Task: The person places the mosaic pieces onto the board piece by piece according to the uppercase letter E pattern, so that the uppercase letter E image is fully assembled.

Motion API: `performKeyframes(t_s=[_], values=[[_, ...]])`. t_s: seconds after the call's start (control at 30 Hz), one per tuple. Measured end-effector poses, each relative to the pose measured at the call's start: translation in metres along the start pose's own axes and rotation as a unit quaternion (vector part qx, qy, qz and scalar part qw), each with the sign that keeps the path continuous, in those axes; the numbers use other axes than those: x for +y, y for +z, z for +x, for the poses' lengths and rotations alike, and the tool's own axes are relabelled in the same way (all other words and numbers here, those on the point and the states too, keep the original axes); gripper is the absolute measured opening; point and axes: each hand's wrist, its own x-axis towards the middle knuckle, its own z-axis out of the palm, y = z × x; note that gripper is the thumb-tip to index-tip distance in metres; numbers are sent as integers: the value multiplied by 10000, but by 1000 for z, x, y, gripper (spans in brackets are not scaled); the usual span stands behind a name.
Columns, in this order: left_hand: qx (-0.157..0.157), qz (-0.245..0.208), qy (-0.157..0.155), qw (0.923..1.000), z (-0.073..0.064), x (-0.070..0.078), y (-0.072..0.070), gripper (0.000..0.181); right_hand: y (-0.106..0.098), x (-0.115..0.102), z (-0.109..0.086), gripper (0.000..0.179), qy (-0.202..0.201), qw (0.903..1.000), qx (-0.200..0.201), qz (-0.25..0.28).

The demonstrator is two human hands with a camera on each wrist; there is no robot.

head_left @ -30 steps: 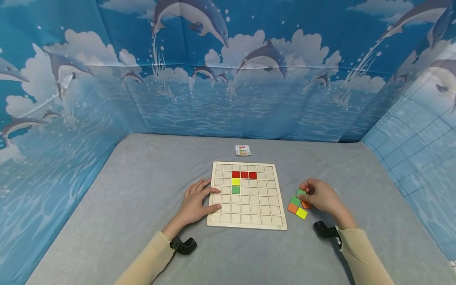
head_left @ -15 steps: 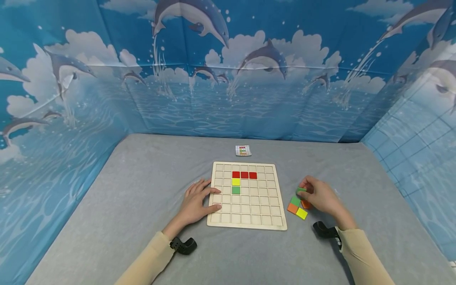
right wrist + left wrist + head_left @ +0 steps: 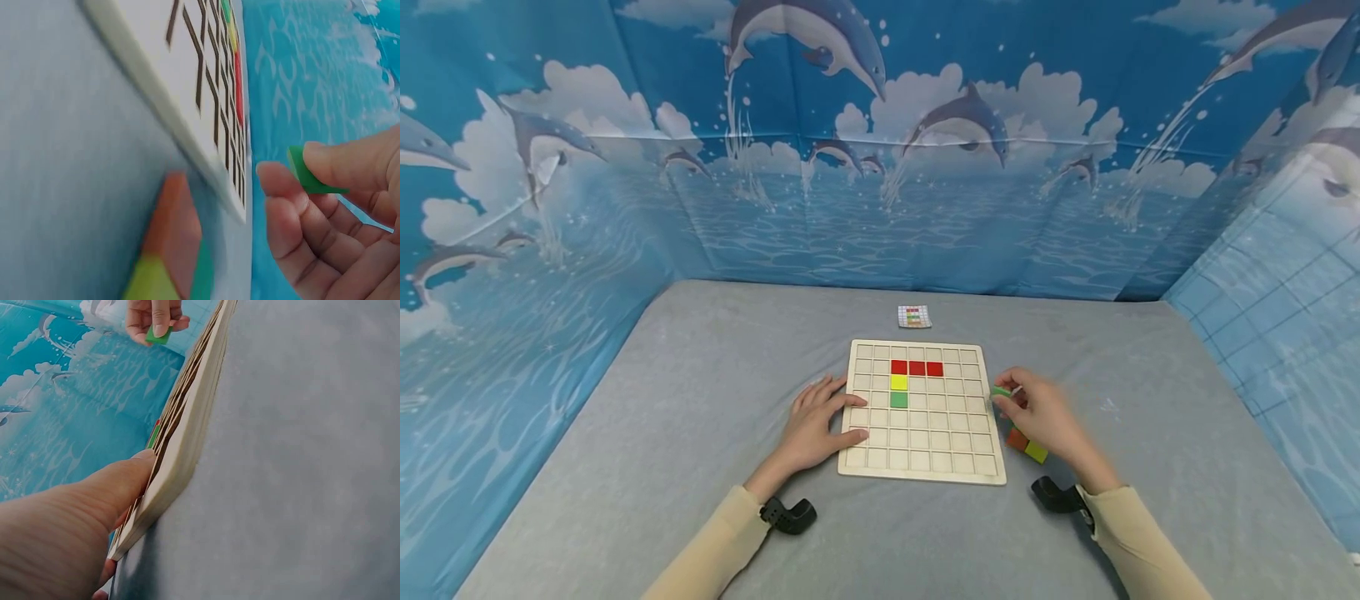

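Observation:
A wooden grid board (image 3: pixel 925 442) lies on the grey cloth. Three red tiles (image 3: pixel 917 368) form a row in it, with a yellow tile (image 3: pixel 898 382) and a green one (image 3: pixel 898 400) in line below the leftmost red. My left hand (image 3: pixel 808 425) rests at the board's left edge, thumb and index finger over the border cells. Just off the board's right edge, my right hand (image 3: pixel 1041 412) pinches another green tile (image 3: pixel 306 172) between thumb and fingers. The left wrist view also shows this held green tile (image 3: pixel 159 335), raised above the board.
Under my right hand lie loose tiles: an orange tile (image 3: pixel 1017 440), a yellow tile (image 3: pixel 1037 452) and, in the right wrist view, part of a green tile (image 3: pixel 203 269). A small card with a coloured grid pattern (image 3: pixel 914 317) lies beyond the board. A dolphin-print curtain (image 3: pixel 880 217) encloses the table.
My right hand has lifted a green tile from the loose group and carried it left to the board's right edge. The left hand stays in place on the board.

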Motion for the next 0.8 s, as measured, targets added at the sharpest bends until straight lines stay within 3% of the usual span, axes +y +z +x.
performKeyframes(t_s=[0.27,0.43,0.8], values=[[-5,-42,20,10000,0,0,0,42,20,-20,12,14,-291,9969,-484,545],[43,-79,61,9999,-1,0,-2,41,32,-30,24,14,-580,9960,-636,220],[12,-30,59,10000,-1,0,-2,42,57,-43,46,11,-298,9952,-922,109]])
